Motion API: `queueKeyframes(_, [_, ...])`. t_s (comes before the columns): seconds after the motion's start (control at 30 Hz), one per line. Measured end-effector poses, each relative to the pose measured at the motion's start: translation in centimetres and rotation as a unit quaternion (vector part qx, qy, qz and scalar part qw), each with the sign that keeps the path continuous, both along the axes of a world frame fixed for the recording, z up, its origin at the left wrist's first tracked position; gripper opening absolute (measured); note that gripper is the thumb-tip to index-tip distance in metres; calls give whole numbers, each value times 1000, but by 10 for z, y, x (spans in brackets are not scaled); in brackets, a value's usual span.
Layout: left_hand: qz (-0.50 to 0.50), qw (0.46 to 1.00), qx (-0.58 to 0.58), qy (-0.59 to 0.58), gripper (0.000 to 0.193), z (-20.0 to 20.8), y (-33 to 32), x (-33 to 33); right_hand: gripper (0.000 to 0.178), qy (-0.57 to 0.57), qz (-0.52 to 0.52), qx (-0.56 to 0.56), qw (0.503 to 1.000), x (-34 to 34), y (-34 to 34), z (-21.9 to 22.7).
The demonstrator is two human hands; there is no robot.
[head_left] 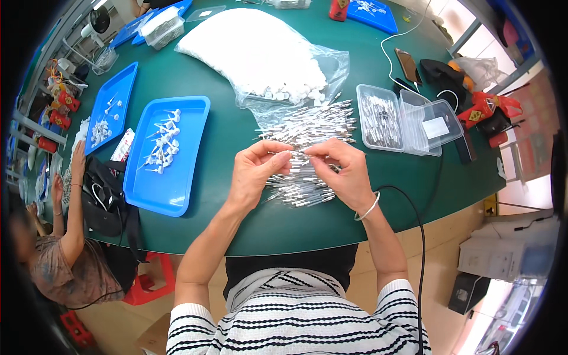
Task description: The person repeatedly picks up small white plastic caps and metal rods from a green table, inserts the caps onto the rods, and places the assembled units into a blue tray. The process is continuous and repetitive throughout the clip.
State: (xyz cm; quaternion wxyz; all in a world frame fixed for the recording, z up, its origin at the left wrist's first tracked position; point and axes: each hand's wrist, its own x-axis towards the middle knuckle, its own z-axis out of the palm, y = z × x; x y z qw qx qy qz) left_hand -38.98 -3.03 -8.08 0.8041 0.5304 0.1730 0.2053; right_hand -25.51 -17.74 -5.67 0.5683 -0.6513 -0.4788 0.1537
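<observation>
A heap of thin silvery metal rods (322,125) lies on the green table in front of me. Over it, my left hand (255,170) is closed in a pinch, thumb against fingers. Close beside it, my right hand (345,171) pinches too, a white bangle on its wrist. A small thin piece that looks like one of the metal rods (299,152) sits between the two sets of fingertips; its ends are hidden by the fingers. Behind the heap lies a big clear bag of small white caps (254,50), its mouth open toward me.
At left, a blue tray (137,188) holds several white-capped rods, with another blue tray (127,83) beyond. A clear plastic box (362,118) of rods and its lid (445,121) lie right. A phone (408,64) is cabled behind. Another person (71,260) works at far left.
</observation>
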Motion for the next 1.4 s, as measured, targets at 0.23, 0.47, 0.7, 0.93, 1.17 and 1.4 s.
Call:
queueKeyframes(0.23, [6,994,-103,-33,17,6,-3,-1,18,344,55,126,929,-16,17,-10])
queueKeyframes(0.47, [30,998,-22,-47,17,2,-3,-2,16,358,69,148,919,-23,29,-15])
queueKeyframes(0.7, [27,998,-41,-26,24,10,-1,-1,13,295,-10,188,937,-9,26,-16])
queueKeyframes(0.93, [14,999,-30,-2,24,-1,1,1,12,224,2,175,959,-15,24,-17])
queueKeyframes(1.17, [5,998,-58,4,21,-2,2,2,14,161,36,173,971,-16,23,-21])
queueKeyframes(1.4, [-3,993,-113,-21,28,0,2,0,14,209,19,206,956,-19,25,-22])
